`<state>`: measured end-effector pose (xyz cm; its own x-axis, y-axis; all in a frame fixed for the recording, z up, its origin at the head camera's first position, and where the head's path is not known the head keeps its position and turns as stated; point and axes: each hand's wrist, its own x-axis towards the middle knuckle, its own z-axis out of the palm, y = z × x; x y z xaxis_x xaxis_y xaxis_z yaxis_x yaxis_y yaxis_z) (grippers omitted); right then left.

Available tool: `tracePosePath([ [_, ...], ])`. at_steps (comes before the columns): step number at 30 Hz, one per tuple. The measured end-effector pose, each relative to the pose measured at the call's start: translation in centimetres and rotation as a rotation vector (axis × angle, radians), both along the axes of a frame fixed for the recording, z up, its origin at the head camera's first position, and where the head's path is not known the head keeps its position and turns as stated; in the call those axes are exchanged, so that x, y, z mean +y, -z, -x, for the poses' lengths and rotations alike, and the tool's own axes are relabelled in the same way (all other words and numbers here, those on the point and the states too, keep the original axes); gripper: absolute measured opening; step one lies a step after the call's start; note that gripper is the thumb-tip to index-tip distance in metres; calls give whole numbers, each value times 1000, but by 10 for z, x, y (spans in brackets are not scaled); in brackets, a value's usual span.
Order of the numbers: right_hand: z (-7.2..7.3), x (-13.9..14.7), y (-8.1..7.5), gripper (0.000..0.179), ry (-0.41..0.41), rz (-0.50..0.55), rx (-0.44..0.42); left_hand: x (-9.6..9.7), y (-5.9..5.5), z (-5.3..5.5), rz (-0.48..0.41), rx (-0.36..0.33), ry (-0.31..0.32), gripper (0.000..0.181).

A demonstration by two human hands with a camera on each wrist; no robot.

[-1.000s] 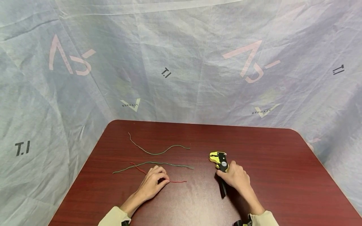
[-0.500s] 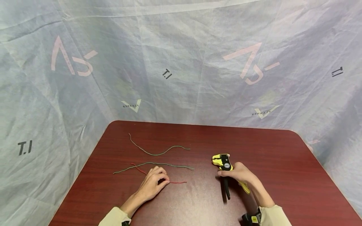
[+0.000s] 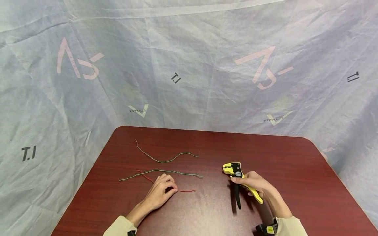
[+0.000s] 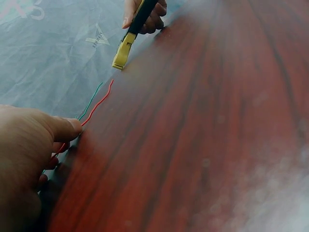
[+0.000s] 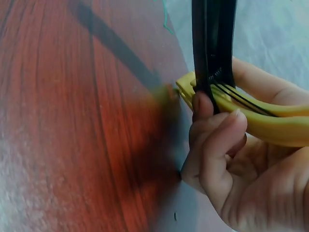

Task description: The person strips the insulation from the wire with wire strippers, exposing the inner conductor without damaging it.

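Observation:
Between thumb and fingers, my left hand (image 3: 160, 191) pinches a red wire (image 3: 186, 190) at the tabletop; its free end sticks out to the right, and its middle is hidden under the hand. My right hand (image 3: 256, 183) grips a yellow and black wire stripper (image 3: 236, 170), head pointing away and to the left, the black and yellow handles spread apart. In the right wrist view, fingers curl around the yellow handle (image 5: 280, 128) near the black one (image 5: 212, 43). Just beyond the left hand, a green wire (image 3: 165, 170) crosses over the red wire's far end.
Another green wire (image 3: 160, 161) lies in a wavy curve farther back on the dark red wooden table (image 3: 265, 147). A grey printed cloth (image 3: 200, 65) hangs behind and around the table's edges.
My right hand has shifted slightly right and turned the wire stripper, so its yellow handle now shows apart from the black one. The left hand and wires keep their place.

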<state>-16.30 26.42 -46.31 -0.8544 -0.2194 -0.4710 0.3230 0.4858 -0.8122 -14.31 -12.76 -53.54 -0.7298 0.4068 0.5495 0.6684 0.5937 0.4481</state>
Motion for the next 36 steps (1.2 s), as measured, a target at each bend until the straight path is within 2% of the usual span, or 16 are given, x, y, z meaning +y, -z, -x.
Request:
tracePosePath([
  [5,-1,3,0,36,-6,105,-74,0,0,1,-5,9,1,15],
  [8,-2,6,2,26,-9,217,-139,0,0,1,-3,7,0,16],
  [12,-5,10,9,28,-37,449,-236,0,-1,1,2,4,5,15],
  [15,-7,12,16,21,-84,653,-309,1,-2,1,-3,7,13,15],
  [18,-9,11,22,16,-111,795,-345,1,-2,0,-8,11,15,15],
  [22,-13,9,29,16,-126,885,-342,1,-1,-1,-14,4,11,16],
  [30,-24,8,28,28,-135,921,-313,1,-4,-3,-26,-21,9,15],
  [36,-29,10,27,35,-212,1051,-299,1,-8,-4,-35,-28,8,16],
])
